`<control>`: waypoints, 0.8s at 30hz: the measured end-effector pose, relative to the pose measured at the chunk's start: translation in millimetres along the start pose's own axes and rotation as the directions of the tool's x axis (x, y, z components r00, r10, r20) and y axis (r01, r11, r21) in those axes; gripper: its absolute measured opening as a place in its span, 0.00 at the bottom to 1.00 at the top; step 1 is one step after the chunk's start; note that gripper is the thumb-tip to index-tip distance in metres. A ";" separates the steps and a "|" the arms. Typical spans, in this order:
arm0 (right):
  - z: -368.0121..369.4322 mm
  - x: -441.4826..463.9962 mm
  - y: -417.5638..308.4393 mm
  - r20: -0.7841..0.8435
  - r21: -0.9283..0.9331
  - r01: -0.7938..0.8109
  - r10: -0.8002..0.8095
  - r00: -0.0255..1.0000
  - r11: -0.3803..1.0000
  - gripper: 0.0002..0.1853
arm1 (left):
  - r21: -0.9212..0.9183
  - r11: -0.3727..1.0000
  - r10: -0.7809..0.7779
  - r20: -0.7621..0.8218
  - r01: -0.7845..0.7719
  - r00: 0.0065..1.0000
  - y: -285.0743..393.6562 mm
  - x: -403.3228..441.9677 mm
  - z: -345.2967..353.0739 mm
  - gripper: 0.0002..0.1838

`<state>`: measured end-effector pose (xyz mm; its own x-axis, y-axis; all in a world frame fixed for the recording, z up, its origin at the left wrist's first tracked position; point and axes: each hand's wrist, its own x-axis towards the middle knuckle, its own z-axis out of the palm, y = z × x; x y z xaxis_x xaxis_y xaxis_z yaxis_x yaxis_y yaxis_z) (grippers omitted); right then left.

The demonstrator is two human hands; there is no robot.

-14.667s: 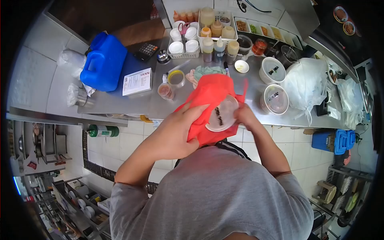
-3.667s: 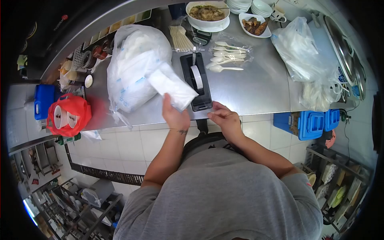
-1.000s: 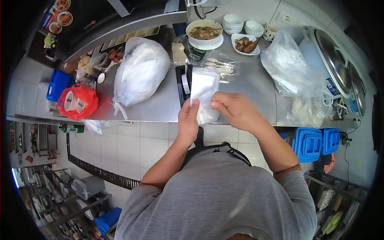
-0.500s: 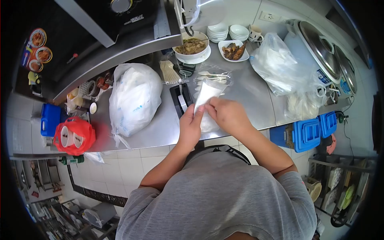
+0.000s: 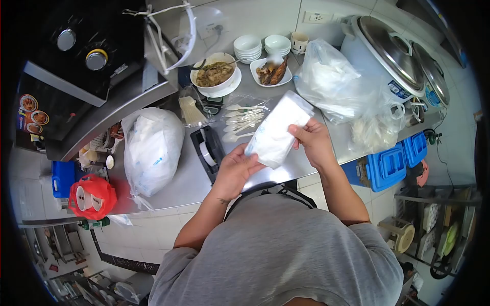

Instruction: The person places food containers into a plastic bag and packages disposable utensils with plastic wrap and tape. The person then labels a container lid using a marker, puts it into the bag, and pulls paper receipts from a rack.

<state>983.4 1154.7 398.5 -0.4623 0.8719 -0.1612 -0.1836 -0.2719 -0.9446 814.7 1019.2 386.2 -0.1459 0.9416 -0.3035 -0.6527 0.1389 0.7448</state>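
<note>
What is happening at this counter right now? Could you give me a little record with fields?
Left hand: pinches the lower end of a flat, white, plastic-looking packet
Right hand: grips the packet's right edge
Left of packet: black plastic tape dispenser with a white roll
Cutlery: pale utensils in clear plastic
Food: round white bowl of stew-like food; squarish white dish of dark cooked pieces
Left side: red bag holding two white tubs

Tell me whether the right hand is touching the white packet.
Touching. The head view shows the right hand gripping the white packet at its right edge, the thumb lying across its upper face.
</note>
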 end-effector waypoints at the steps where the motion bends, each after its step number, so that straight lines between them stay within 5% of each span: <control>1: -14.8 0.9 -2.2 0.071 -0.062 -0.048 0.052 0.996 0.997 0.11 | 0.012 1.000 0.027 -0.040 -0.026 0.999 -5.4 6.7 6.2 0.17; 3: -50.7 3.5 -8.1 0.202 -0.192 -0.118 0.157 0.967 0.974 0.13 | 0.038 0.997 0.072 -0.133 -0.067 0.989 -10.5 20.5 22.9 0.15; 6: -99.3 13.6 -17.3 0.284 0.055 -0.063 0.045 0.958 0.996 0.26 | 0.426 0.901 0.163 -0.163 -0.079 0.973 -16.1 38.6 37.8 0.12; 9: -136.2 19.5 -41.5 0.528 0.035 -0.211 0.161 0.834 0.977 0.40 | 0.457 0.889 0.071 -0.064 -0.034 0.995 -25.5 52.6 62.7 0.10; 10: -146.7 22.8 -46.9 0.579 -0.111 -0.171 0.204 0.789 0.979 0.45 | 0.395 0.918 0.082 -0.087 -0.041 0.993 -28.9 58.0 75.0 0.10; 13: -165.5 27.7 -54.8 0.632 0.060 -0.223 0.136 0.763 0.973 0.43 | 0.315 0.941 0.177 -0.156 -0.121 0.972 -31.7 68.2 112.4 0.10; 16: -184.1 33.6 -76.0 0.633 0.068 -0.263 0.163 0.757 0.962 0.39 | 0.455 0.841 0.399 -0.156 -0.293 0.903 -53.8 80.8 110.2 0.12; 19: -196.0 37.8 -87.8 0.612 0.006 -0.170 0.131 0.780 0.985 0.27 | 0.773 0.563 0.520 -0.054 -0.294 0.852 -51.6 92.6 124.0 0.13; 22: -202.3 44.4 -124.8 0.304 -0.444 0.171 -0.031 0.952 0.880 0.16 | 0.738 0.396 0.722 0.117 -0.546 0.682 -22.7 127.4 157.4 0.13; 24: -217.2 58.2 -145.6 0.092 -0.413 0.550 -0.568 0.818 0.726 0.12 | 0.427 0.611 0.709 0.080 -0.667 0.700 -1.5 168.0 188.8 0.13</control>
<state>1171.5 1333.5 464.5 -0.3533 0.8304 0.4308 -0.0294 0.4504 -0.8923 931.6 1235.2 446.3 -0.5058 0.7826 0.3630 0.0158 -0.4123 0.9109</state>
